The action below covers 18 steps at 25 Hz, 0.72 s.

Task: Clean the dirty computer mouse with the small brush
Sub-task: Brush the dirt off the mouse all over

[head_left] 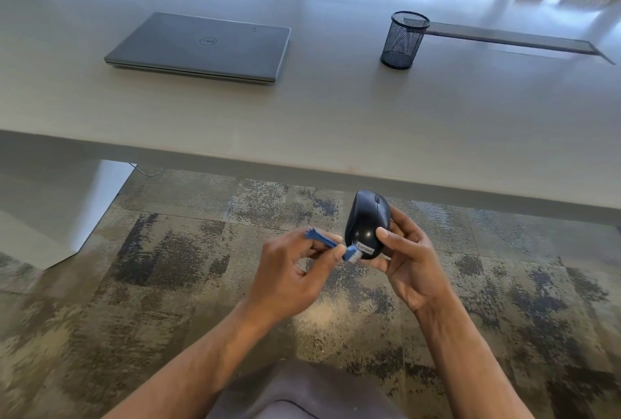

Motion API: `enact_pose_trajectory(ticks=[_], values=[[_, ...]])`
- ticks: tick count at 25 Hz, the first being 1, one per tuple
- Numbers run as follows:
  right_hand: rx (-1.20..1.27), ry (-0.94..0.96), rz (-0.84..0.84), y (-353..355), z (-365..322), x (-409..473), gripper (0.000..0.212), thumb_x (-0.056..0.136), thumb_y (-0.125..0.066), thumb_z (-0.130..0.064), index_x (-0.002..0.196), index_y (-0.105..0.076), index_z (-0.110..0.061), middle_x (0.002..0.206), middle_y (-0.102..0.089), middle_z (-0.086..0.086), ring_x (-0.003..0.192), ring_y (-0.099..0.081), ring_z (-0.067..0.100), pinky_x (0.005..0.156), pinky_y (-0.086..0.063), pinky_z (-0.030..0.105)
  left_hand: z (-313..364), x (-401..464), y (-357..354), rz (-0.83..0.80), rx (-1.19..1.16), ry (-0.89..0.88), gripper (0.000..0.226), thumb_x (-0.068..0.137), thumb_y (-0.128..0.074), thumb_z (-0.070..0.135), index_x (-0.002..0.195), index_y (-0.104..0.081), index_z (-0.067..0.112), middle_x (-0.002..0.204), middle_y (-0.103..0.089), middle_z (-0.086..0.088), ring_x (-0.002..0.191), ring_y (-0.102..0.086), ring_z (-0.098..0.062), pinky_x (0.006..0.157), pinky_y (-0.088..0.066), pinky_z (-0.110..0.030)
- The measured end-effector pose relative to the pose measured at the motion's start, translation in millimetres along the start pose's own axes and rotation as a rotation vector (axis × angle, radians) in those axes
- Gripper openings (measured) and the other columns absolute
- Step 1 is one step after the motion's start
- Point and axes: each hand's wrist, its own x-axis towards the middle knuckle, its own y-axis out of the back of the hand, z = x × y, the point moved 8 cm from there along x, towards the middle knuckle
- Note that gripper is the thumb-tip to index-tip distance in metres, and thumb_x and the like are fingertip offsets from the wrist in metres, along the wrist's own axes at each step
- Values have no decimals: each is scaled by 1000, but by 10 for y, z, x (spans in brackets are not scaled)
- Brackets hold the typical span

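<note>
A black computer mouse point(367, 222) with a white-lettered label at its near end is held in the air below the table's front edge, over the carpet. My right hand point(411, 259) grips it from the right, thumb on its top. My left hand point(289, 275) pinches a small blue brush point(322, 241) between thumb and fingers. The brush's white bristles touch the mouse's near end, beside the label. Part of the brush handle is hidden by my fingers.
On the pale table point(336, 122) lie a shut grey laptop point(201, 47) at the left and a black mesh pen cup point(403, 39) at the right, next to a long cable slot point(517, 38). Patterned carpet point(168, 250) lies below; a table leg point(84, 203) stands at left.
</note>
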Motion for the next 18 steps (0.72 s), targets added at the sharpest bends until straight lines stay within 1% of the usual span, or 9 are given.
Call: enact_pose_trajectory(ticks=[2,4,6,9,11,13,15,17,18], values=[[1,2,-11,-63,0,26,70,62,-85,-6,128,-65,-8,109,-76,14,89,-77,31,59,-64,36,55,-6,-56,-37,-30,-63,17,86,-73,20,97,-74,7,86,-76,1,78,-72,-4,69,-58,-17],[-5,-6,-25,-124,40,38,67,61,-86,-7,125,-68,-10,108,-76,13,86,-77,29,59,-64,35,107,20,-99,-49,-6,-122,15,86,-72,16,96,-74,5,86,-75,-1,79,-71,-4,70,-58,-17],[-7,-10,-27,-154,85,42,68,62,-87,-6,127,-67,-10,112,-74,16,89,-76,32,61,-64,39,65,59,-46,-26,66,-126,13,86,-75,12,95,-74,4,85,-75,-3,77,-70,-5,70,-57,-15],[5,1,-11,-125,89,46,71,63,-84,-2,131,-63,-8,117,-74,17,97,-76,37,62,-64,45,-77,124,119,1,172,-81,15,82,-78,4,96,-73,4,83,-76,-5,72,-71,-7,68,-56,-12],[-16,9,-11,-112,67,45,71,64,-83,-3,132,-62,-8,116,-75,14,100,-75,36,63,-64,46,-148,207,263,50,203,-66,18,80,-79,1,97,-72,2,82,-75,-6,71,-72,-9,67,-58,-14],[-53,9,-30,-135,45,44,71,64,-83,-4,132,-62,-10,115,-76,11,99,-76,34,65,-64,45,-175,297,371,81,130,-56,18,82,-79,7,99,-72,5,83,-74,1,72,-73,-7,69,-59,-17],[-100,5,-52,-191,26,50,72,63,-85,-6,131,-64,-13,117,-76,11,98,-76,33,66,-65,46,-162,351,359,20,-27,-54,17,85,-75,19,100,-71,11,83,-74,8,74,-73,-7,70,-59,-20],[-146,14,-71,-255,19,70,66,64,-85,-4,127,-68,-17,121,-74,11,98,-76,33,67,-65,49,-168,400,300,-65,-152,-21,14,87,-72,24,99,-71,18,82,-75,8,73,-74,-10,69,-61,-25],[-161,21,-79,-280,13,75,62,66,-84,-2,124,-71,-19,123,-73,12,98,-76,34,68,-65,51,-185,438,290,-80,-174,3,11,88,-71,25,98,-71,20,83,-75,8,73,-74,-11,69,-61,-26]])
